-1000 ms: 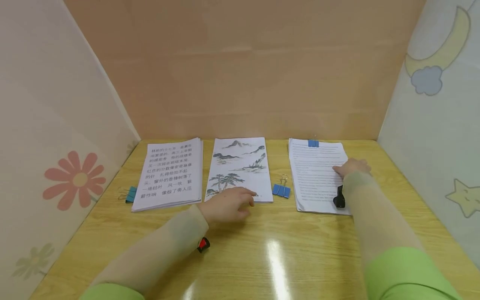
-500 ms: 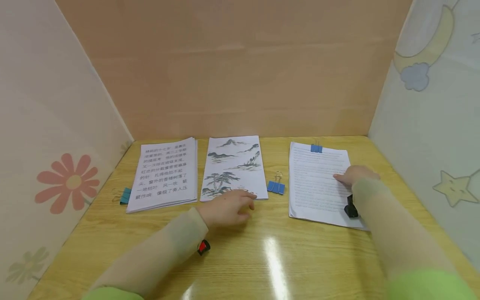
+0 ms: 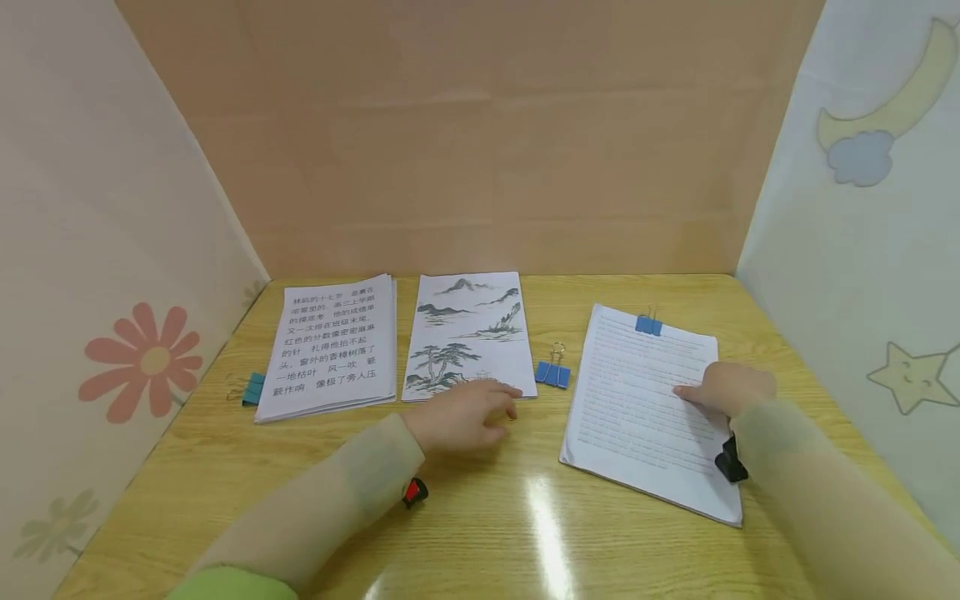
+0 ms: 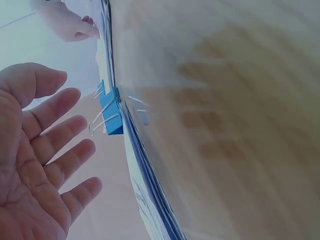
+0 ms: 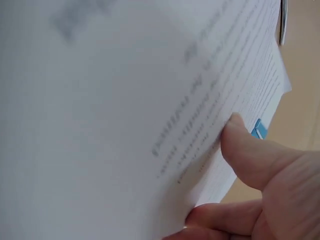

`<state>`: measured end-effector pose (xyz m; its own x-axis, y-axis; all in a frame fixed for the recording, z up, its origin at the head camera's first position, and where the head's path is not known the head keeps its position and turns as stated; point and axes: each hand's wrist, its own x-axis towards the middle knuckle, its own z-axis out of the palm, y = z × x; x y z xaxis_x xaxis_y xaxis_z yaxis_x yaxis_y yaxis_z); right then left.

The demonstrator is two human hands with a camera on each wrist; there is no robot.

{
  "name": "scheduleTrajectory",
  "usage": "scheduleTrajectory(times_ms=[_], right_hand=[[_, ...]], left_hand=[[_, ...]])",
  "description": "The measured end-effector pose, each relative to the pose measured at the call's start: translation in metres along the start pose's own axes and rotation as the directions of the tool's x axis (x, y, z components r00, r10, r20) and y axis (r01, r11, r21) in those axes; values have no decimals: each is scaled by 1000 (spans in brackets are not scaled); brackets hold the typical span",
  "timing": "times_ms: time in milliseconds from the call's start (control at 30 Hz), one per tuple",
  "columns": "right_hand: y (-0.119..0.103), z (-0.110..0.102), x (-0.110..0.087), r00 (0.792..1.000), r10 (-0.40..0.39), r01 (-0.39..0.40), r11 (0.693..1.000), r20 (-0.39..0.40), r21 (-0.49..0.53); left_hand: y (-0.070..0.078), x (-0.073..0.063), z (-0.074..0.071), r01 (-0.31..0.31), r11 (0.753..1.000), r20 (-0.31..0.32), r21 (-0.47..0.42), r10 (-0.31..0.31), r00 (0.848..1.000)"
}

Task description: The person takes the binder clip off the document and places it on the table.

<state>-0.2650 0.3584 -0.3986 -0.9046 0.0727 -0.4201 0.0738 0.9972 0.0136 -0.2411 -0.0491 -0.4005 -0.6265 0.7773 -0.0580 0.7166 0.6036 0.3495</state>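
Note:
My right hand [image 3: 738, 387] grips the right edge of a stack of printed sheets [image 3: 637, 400], its thumb lying over the text. The stack sits turned at a slant on the table. A blue binder clip [image 3: 648, 325] sits on its far edge; the right wrist view shows that blue clip [image 5: 259, 129] beyond the thumb. My left hand [image 3: 461, 417] holds nothing, its fingers apart and relaxed near the front edge of the landscape-painting sheets [image 3: 472, 325]. Beside those sheets a second blue binder clip [image 3: 552, 373] lies on the table.
At the left lies a stack of sheets with large Chinese characters [image 3: 330, 350], a teal binder clip [image 3: 253, 389] at its left edge. The wooden table [image 3: 480, 533] is bounded by a brown back panel [image 3: 480, 150] and pale side walls with printed decorations.
My right hand has pulled the printed stack with its clip towards me, and the stack has turned to a slant. The left hand stays nearly where it was.

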Motion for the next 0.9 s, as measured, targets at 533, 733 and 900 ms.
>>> scheduleTrajectory(times_ms=[533, 733, 900], right_hand=[[-18, 17, -31, 998, -63, 63, 998, -13, -30], [-25, 27, -43, 996, -80, 78, 996, -44, -39], [-30, 29, -56, 993, -102, 99, 994, -67, -40]], left_hand=[[24, 117, -21, 263, 939, -33, -219, -277, 960], [32, 146, -16, 367, 912, -37, -182, -379, 925], [32, 167, -2, 397, 917, -57, 43, -395, 917]])
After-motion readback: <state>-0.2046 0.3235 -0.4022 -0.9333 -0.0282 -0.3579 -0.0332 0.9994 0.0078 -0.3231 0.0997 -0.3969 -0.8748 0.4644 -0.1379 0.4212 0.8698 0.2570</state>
